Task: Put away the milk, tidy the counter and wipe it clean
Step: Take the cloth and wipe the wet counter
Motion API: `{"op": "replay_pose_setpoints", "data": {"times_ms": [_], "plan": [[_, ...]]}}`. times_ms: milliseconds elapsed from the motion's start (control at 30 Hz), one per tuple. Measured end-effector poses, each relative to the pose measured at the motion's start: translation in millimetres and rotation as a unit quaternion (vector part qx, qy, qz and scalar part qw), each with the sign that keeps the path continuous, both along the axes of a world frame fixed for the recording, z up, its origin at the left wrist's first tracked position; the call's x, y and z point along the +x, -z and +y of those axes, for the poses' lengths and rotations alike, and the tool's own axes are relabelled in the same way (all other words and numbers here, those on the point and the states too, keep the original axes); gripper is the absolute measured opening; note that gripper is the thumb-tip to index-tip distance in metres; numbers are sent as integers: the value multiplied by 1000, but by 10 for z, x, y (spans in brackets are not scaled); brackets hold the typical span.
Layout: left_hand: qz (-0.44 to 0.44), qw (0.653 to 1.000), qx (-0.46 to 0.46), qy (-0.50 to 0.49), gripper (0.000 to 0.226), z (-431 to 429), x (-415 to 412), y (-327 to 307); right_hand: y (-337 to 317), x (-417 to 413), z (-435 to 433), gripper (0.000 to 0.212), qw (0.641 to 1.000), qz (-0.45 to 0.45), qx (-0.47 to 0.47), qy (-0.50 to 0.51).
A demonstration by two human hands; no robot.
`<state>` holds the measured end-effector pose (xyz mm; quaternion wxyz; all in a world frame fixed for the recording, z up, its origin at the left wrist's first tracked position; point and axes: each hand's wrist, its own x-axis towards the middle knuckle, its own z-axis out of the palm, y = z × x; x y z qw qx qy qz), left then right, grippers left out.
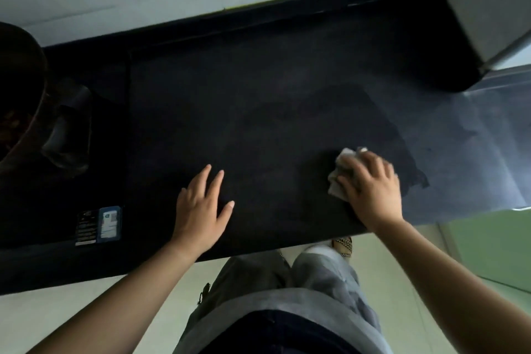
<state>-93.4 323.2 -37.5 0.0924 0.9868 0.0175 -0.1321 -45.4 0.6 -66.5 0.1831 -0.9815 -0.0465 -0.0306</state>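
Hands on the dark counter (258, 80), a cloth under the right one.
Near the front edge, the left hand (201, 210) lies flat on the counter, fingers straight and spread, holding nothing. Well apart from it, toward the right end, the right hand (370, 190) grips a crumpled grey cloth (342, 159) with curled fingers and presses it on the counter. A label (109, 224) sits at the front left. Farther back, a dark pot (17, 95) stands at the left edge. A grey box (482, 3) stands at the far right corner.
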Motion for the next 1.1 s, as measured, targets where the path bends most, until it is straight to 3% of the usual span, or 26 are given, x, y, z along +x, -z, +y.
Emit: {"op": "replay_pose_setpoints", "data": {"times_ms": [67,133,400,733,800,933,1100], "plan": [[5,999,-15,32,69,-283,35,-13,-20,171,-130,40,993,22,18,111],[14,998,-28,60,68,-589,56,5,-39,234,-121,41,988,29,15,153],[28,994,-37,103,60,-1530,130,71,-44,-237,-617,39,998,29,4,-60],[33,999,19,32,62,-1855,136,144,-47,869,-850,43,996,57,20,60],[31,999,21,20,62,-1893,124,146,-72,884,-735,41,998,63,26,13],[26,999,16,13,61,-1898,125,140,-55,560,-767,43,981,48,15,-190],[19,1000,12,-1,60,-1910,113,160,33,705,-1181,41,977,15,4,-213]]}}
